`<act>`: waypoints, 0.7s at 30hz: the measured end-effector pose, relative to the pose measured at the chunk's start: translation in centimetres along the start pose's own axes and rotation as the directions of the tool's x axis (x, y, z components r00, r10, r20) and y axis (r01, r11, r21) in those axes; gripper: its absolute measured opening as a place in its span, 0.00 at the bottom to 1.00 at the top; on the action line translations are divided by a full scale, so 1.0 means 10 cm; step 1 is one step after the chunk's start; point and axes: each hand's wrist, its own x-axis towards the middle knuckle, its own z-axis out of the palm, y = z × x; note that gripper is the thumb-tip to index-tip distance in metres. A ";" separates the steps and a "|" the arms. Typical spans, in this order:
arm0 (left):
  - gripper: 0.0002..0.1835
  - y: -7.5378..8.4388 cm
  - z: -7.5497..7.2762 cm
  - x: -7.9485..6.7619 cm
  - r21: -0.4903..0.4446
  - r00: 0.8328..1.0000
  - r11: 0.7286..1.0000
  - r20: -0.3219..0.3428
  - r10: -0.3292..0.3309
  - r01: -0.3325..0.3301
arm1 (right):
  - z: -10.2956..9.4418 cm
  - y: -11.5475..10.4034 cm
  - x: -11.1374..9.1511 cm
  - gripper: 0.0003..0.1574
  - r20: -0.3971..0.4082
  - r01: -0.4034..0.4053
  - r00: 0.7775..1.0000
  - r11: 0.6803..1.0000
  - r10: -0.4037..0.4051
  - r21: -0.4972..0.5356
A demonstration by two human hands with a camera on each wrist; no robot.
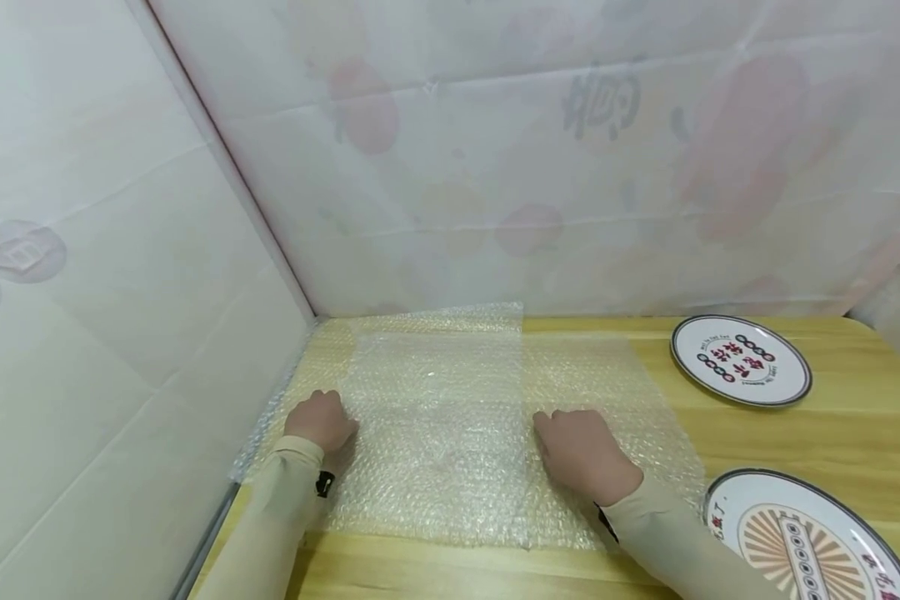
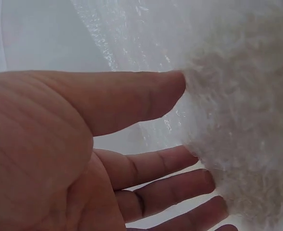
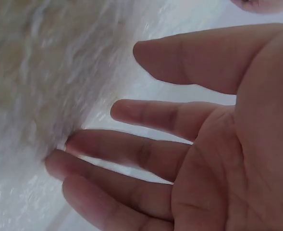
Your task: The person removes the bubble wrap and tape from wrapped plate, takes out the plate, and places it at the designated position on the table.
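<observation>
Clear bubble wrap [image 1: 435, 450] lies spread over the wooden table, with layers overlapping around its middle. My left hand [image 1: 321, 421] is at the left part of the wrap, and my right hand [image 1: 583, 450] is at the right part. In the left wrist view, the thumb and fairly straight fingers of the left hand [image 2: 98, 134] stand apart, tips right at the bubble wrap [image 2: 252, 106]. The right wrist view shows the right hand [image 3: 203, 144] with spread, nearly straight fingers, the tips of some meeting the wrap [image 3: 40, 72].
A white plate [image 1: 742, 360] with a dark rim and red characters sits at the back right of the table [image 1: 855, 446]. Nearer, a second printed plate [image 1: 735, 500] is partly covered by the right sleeve. White printed sheeting [image 1: 495, 167] walls the back and left sides.
</observation>
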 end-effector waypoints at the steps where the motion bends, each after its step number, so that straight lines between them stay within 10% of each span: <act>1: 0.16 0.00 -0.01 0.00 -0.005 1.000 1.000 0.004 -0.005 0.005 | -0.01 -0.01 0.01 0.12 0.000 0.003 1.000 1.000 -0.003 -0.007; 13: 0.11 0.12 -0.14 -0.09 -0.174 0.988 0.978 -0.126 0.092 -0.113 | 0.01 -0.08 0.00 0.12 0.063 -0.055 0.996 0.996 0.059 -0.070; 21: 0.09 0.23 -0.32 -0.21 -0.237 0.964 0.956 -0.240 0.112 -0.170 | -0.15 -0.17 -0.07 0.15 0.138 -0.132 0.983 0.986 0.117 0.101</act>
